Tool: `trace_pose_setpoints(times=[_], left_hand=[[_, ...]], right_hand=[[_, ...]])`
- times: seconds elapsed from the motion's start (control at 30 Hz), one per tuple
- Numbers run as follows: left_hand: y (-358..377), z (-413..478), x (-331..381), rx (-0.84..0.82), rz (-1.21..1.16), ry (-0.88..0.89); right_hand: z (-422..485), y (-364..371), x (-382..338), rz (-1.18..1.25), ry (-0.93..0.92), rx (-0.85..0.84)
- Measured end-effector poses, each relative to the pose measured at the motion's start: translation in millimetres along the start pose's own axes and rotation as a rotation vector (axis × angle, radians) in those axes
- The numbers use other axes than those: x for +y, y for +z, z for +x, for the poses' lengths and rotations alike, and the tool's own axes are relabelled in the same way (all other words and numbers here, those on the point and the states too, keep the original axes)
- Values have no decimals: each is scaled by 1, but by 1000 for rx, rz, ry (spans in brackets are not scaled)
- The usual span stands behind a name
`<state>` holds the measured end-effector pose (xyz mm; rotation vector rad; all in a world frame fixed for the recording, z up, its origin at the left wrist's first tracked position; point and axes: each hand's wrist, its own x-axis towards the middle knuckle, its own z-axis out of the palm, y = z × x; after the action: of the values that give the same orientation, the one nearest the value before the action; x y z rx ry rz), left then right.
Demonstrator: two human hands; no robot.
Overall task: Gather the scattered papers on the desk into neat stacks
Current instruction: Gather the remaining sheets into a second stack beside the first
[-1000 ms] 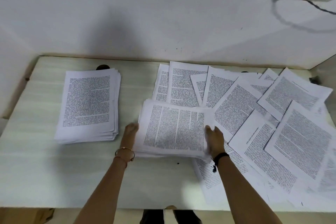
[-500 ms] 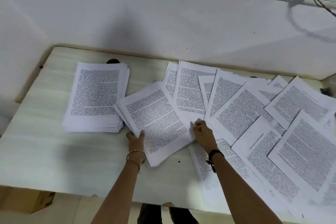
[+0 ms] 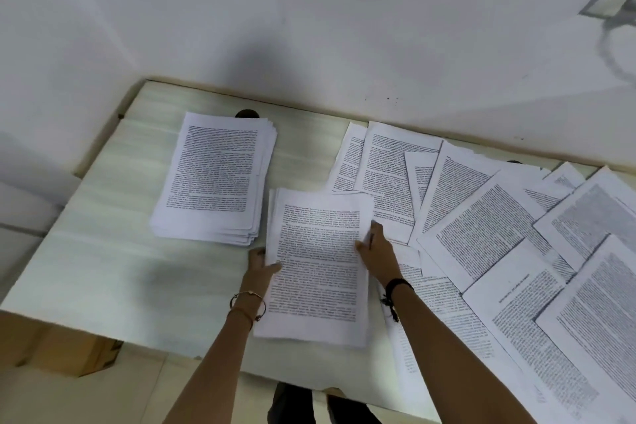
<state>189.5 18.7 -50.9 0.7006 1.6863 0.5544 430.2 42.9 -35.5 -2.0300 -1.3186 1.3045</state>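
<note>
White bundle [image 3: 316, 272] gripped at its sides — left hand [image 3: 260, 263], right hand [image 3: 377, 253] — probably squaring it for the stack [image 3: 216, 175] beyond the left hand.

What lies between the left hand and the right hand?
A bundle of white printed paper sheets, held at its side edges by the left hand and the right hand, as the head view shows.

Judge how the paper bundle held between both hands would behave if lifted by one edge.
Probably floppy: the bundle is loose thin sheets, so it should sag. Sheets may slide apart; its left edges look staggered. Likely light, though left hand and right hand both grip it.
</note>
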Motion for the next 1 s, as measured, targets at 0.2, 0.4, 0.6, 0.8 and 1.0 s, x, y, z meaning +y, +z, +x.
trace_pose_setpoints(times=[0.2,0.4,0.6,0.8,1.0], left_hand=[[-5,9,32,-14,262,217],[-51,25,72,102,12,394],[-122,43,112,400,26,373],[-170,69,106,497,216,260],[-184,96,77,369,433,124]], right_hand=[[4,13,-15,187,8,-82],[14,29,-42,370,12,-115],[47,85,-115,466,-91,-118],[71,130,-166,266,-21,-170],[75,153,-161,-190,-105,-148]])
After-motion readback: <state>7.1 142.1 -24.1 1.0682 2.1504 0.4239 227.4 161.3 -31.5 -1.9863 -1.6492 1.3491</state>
